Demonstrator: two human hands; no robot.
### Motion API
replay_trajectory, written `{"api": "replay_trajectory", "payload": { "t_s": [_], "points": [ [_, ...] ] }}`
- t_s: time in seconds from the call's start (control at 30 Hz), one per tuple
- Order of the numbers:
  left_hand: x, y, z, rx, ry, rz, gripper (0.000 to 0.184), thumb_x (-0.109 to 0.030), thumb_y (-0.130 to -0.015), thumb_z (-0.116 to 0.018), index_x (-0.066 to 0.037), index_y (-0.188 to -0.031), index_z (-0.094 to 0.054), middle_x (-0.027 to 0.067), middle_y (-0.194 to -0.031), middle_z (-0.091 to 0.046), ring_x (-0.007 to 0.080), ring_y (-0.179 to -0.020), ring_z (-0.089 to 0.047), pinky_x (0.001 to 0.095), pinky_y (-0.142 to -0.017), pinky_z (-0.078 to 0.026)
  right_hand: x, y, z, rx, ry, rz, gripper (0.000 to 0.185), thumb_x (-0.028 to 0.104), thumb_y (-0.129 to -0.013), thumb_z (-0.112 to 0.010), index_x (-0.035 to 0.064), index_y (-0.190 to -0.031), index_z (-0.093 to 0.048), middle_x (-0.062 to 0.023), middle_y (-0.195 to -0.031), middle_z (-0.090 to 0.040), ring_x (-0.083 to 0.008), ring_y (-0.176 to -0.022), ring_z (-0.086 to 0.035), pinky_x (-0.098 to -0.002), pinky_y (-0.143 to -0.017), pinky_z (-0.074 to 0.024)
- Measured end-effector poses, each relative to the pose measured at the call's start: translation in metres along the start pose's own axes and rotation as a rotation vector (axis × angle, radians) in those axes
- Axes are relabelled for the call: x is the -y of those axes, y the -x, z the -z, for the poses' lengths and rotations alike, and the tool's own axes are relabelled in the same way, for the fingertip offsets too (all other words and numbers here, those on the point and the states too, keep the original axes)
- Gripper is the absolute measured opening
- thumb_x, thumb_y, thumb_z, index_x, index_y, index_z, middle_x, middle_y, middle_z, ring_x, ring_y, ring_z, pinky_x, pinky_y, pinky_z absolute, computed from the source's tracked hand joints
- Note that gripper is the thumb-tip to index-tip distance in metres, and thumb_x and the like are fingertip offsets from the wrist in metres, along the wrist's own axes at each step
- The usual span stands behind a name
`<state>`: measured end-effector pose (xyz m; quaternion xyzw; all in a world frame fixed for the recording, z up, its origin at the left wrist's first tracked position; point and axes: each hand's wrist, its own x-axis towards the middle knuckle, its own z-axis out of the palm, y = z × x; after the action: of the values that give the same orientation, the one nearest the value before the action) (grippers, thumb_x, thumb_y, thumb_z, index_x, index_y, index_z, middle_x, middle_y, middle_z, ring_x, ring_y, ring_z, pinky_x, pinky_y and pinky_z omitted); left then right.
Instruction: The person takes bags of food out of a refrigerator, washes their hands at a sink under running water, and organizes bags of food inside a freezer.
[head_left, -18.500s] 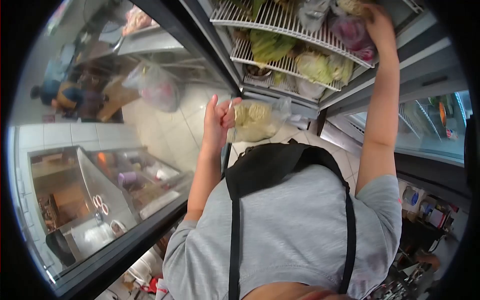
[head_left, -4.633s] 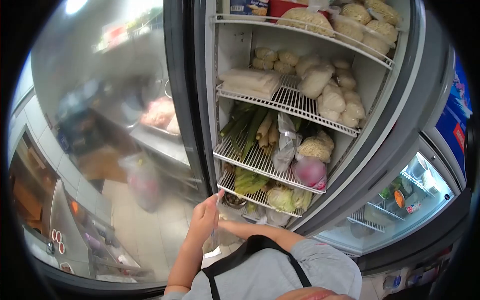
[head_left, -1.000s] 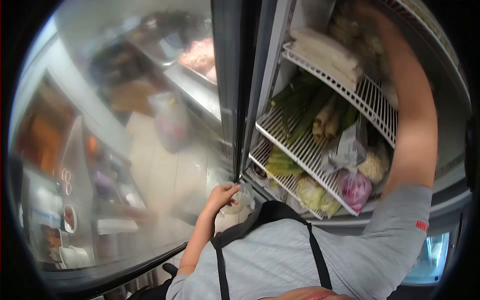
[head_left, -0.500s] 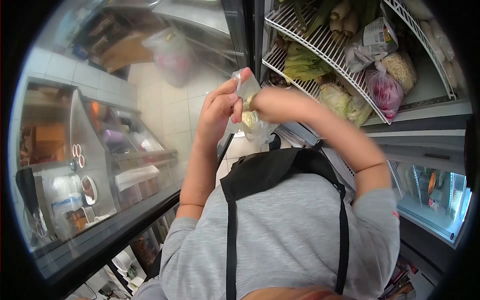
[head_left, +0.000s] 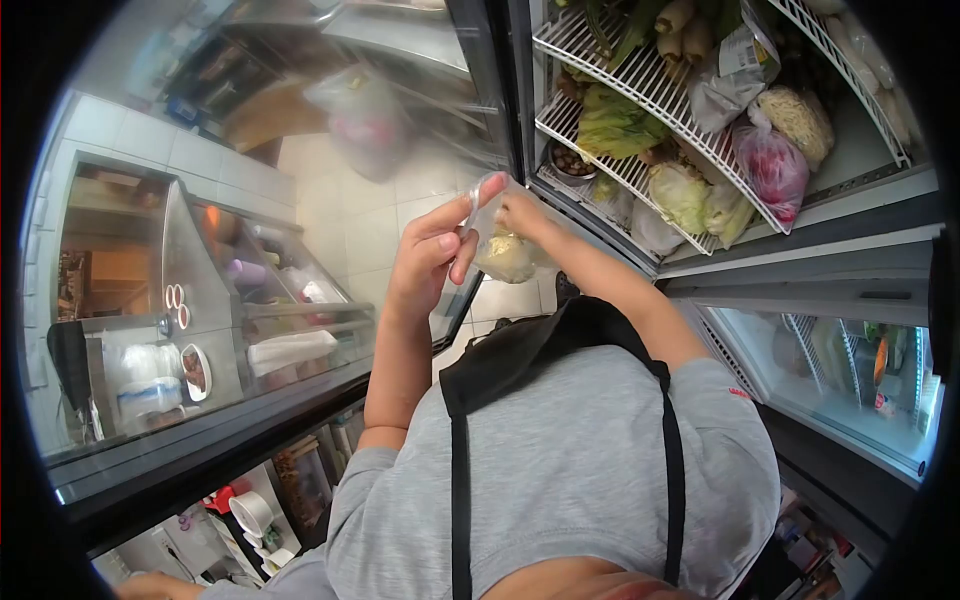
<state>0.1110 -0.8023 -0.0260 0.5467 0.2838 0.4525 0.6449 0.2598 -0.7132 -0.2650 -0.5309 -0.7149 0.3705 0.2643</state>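
Between glass door (head_left: 488,80) and wire shelf (head_left: 612,65), narrow gap: left hand (head_left: 432,250) gripping clear bag (head_left: 508,262); right hand (head_left: 518,214) alongside (grip unclear); leafy vegetables (head_left: 684,196) near.

The grip of the right hand (head_left: 517,214) at the clear, thin plastic bag (head_left: 486,218) is too indistinct to determine. The bag's pale yellow, rounded contents (head_left: 508,260) cannot be identified. A translucent plastic bag with pink contents (head_left: 365,130) is blurred behind misted glass. Long green stalks (head_left: 634,42) are cut off by the top edge. Print on the silver-grey plastic bag's white label (head_left: 741,54) is too small to read.
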Motion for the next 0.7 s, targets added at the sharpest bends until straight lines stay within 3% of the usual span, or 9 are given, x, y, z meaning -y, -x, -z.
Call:
{"api": "replay_trajectory", "payload": {
  "t_s": [0.03,0.17,0.27,0.37,0.43,0.5,0.57,0.63,0.7],
  "points": [
    [-0.001,0.002,0.000,-0.001,-0.017,-0.003,0.075,-0.044,-0.072,-0.049,0.012,-0.121,-0.040,0.0282,-0.126,-0.040,0.0019,-0.041,-0.031,0.0148,-0.040,-0.025,0.005,0.002,0.006,0.038,-0.011,-0.106,0.016,0.019,-0.073,-0.057,0.0039,-0.077,-0.057,-0.0145,-0.084,-0.059,-0.0230,-0.082,-0.056,-0.0329,-0.071,-0.0420],
    [0.000,0.000,0.004,-0.035,-0.061,-0.028,0.069,-0.039,-0.074,-0.047,0.010,-0.122,-0.041,0.0272,-0.125,-0.041,0.0023,-0.044,-0.032,0.0141,-0.044,-0.026,0.005,0.012,0.029,0.133,-0.277,-0.093,0.024,0.023,-0.073,-0.058,0.0036,-0.088,-0.057,-0.0075,-0.087,-0.057,-0.0214,-0.077,-0.055,-0.0324,-0.067,-0.0428],
    [0.003,-0.009,0.001,-0.063,-0.047,-0.010,0.062,-0.035,-0.077,-0.045,0.008,-0.122,-0.042,0.0244,-0.124,-0.044,0.0030,-0.048,-0.034,0.0143,-0.047,-0.029,0.034,0.033,0.049,0.106,-0.890,-0.272,0.012,0.015,-0.076,-0.058,0.0056,-0.080,-0.052,-0.0016,-0.077,-0.051,-0.0089,-0.069,-0.050,-0.0244,-0.056,-0.0403],
    [0.015,-0.023,0.004,-0.137,-0.124,-0.027,0.055,-0.029,-0.079,-0.045,0.004,-0.123,-0.043,0.0207,-0.124,-0.046,0.0034,-0.051,-0.037,0.0151,-0.050,-0.030,0.053,0.055,0.067,0.098,-1.123,-0.409,0.012,0.010,-0.077,-0.060,0.0081,-0.074,-0.048,0.0006,-0.073,-0.051,-0.0071,-0.063,-0.048,-0.0212,-0.052,-0.0384],
    [0.028,-0.028,0.009,-0.201,-0.133,-0.023,0.047,-0.014,-0.079,-0.053,0.002,-0.123,-0.045,0.0050,-0.102,-0.058,0.0025,-0.057,-0.041,0.0175,-0.051,-0.034,0.060,0.070,0.089,0.079,-1.059,-0.296,0.017,0.010,-0.078,-0.061,0.0096,-0.072,-0.045,0.0019,-0.068,-0.049,-0.0066,-0.059,-0.048,-0.0207,-0.050,-0.0396],
    [0.048,-0.034,0.012,-0.222,-0.181,0.040,0.047,-0.014,-0.079,-0.059,0.000,-0.122,-0.046,0.0004,-0.086,-0.058,0.0025,-0.057,-0.041,0.0181,-0.048,-0.034,0.064,0.080,0.117,-0.025,-1.086,-0.212,0.016,0.009,-0.078,-0.060,0.0098,-0.073,-0.045,0.0016,-0.067,-0.050,-0.0066,-0.060,-0.050,-0.0204,-0.052,-0.0423],
    [0.061,-0.038,0.007,-0.221,-0.204,0.147,0.041,-0.022,-0.079,-0.062,-0.003,-0.115,-0.054,-0.0022,-0.075,-0.057,0.0022,-0.052,-0.039,0.0169,-0.046,-0.032,0.076,0.085,0.146,-0.097,-1.246,-0.178,0.013,0.006,-0.079,-0.057,0.0096,-0.077,-0.045,-0.0023,-0.081,-0.057,-0.0083,-0.069,-0.056,-0.0220,-0.056,-0.0486],
    [0.062,-0.045,-0.008,-0.133,-0.174,0.220,0.035,-0.027,-0.081,-0.061,-0.003,-0.107,-0.059,-0.0040,-0.070,-0.055,0.0016,-0.051,-0.040,0.0170,-0.045,-0.031,0.097,0.084,0.164,-0.132,-1.273,-0.053,0.012,0.005,-0.079,-0.057,0.0064,-0.087,-0.048,-0.0084,-0.094,-0.056,-0.0139,-0.084,-0.057,-0.0248,-0.070,-0.0498],
    [0.067,-0.049,-0.013,-0.149,-0.027,0.245,0.031,-0.029,-0.083,-0.059,-0.002,-0.099,-0.061,-0.0045,-0.066,-0.054,0.0013,-0.049,-0.039,0.0172,-0.044,-0.030,0.140,0.088,0.175,-0.102,-1.065,0.082,0.026,0.008,-0.077,-0.060,0.0026,-0.101,-0.050,-0.0114,-0.106,-0.053,-0.0202,-0.097,-0.054,-0.0303,-0.084,-0.0452]
  ]
}}
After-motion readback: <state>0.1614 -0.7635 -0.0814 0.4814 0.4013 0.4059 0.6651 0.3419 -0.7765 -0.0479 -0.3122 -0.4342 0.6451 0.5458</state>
